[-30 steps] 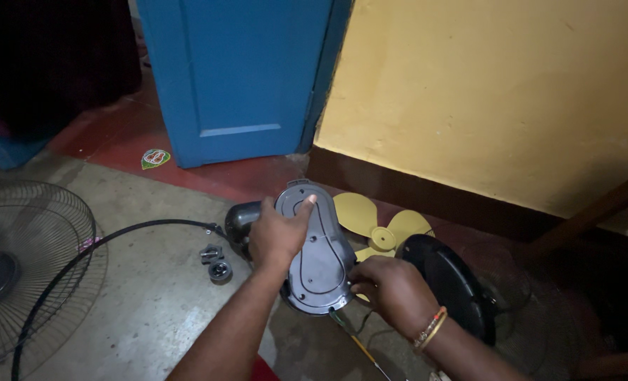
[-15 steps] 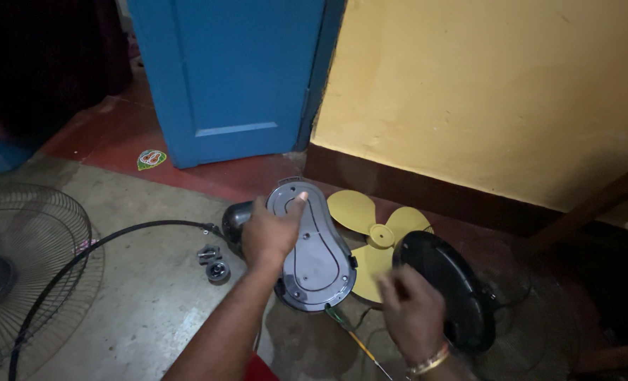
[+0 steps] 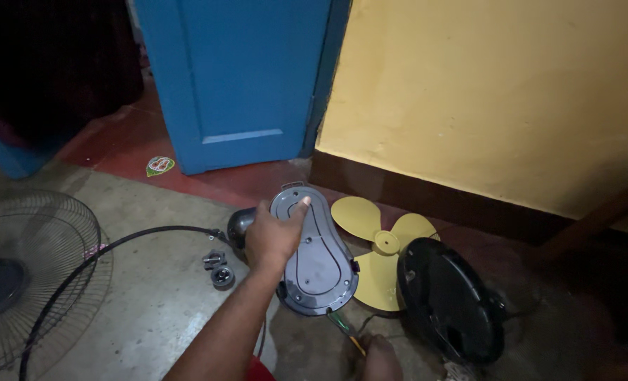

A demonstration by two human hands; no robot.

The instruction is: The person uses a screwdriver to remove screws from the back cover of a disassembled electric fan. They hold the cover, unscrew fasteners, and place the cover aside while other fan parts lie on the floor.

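From the head camera I see my left hand (image 3: 272, 236) resting on the grey pear-shaped plastic cover (image 3: 315, 254), which stands tilted on the concrete floor (image 3: 152, 296). The palm presses on the left edge of the cover and the index finger lies stretched across its upper part, so the hand grips the cover at its side. My right hand (image 3: 379, 356) is low at the bottom edge of the picture, just under the cover. It seems closed around a thin tool with a green and yellow handle (image 3: 346, 333), but the hand is dark and partly cut off, so I cannot tell its grip for sure.

Just to the right of the cover lies a yellow fan blade (image 3: 377, 257), touching it or nearly so, and a round black base (image 3: 448, 303) partly covers the blade. On the left I see a wire fan guard (image 3: 25, 282), a black ring (image 3: 116, 247) and small metal nuts (image 3: 219, 268). Behind them stand a blue door (image 3: 236, 77) and a yellow wall (image 3: 483, 92).
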